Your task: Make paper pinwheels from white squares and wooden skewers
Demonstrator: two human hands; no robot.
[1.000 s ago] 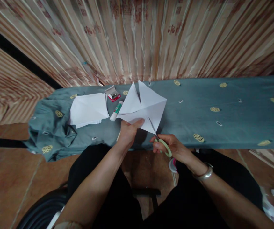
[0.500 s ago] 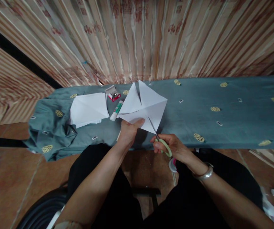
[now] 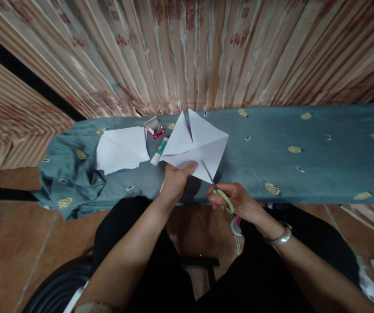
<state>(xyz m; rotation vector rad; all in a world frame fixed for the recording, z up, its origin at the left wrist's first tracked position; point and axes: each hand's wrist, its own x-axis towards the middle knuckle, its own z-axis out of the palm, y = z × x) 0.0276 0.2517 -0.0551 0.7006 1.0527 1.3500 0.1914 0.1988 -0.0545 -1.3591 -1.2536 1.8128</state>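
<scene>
A white paper sheet (image 3: pixel 208 150) with slits running in from its corners is pinched at its near left edge by my left hand (image 3: pixel 177 177), thumb on top. My right hand (image 3: pixel 229 199) has its fingers in the handles of light green scissors (image 3: pixel 223 198). The blades lie at the paper's near corner, pointing in toward its middle. How far apart the blades are is hard to make out. Just left of the sheet is a green and white glue stick (image 3: pixel 159 151).
A stack of white paper (image 3: pixel 121 150) lies on the left of the teal patterned cloth (image 3: pixel 337 174). Behind the glue stick sits an open red box (image 3: pixel 156 131) of small metal pieces. A pleated curtain (image 3: pixel 193 56) hangs along the back edge.
The scissor blades look closer together at the paper's near corner. My left hand and the sheet have stayed almost in place.
</scene>
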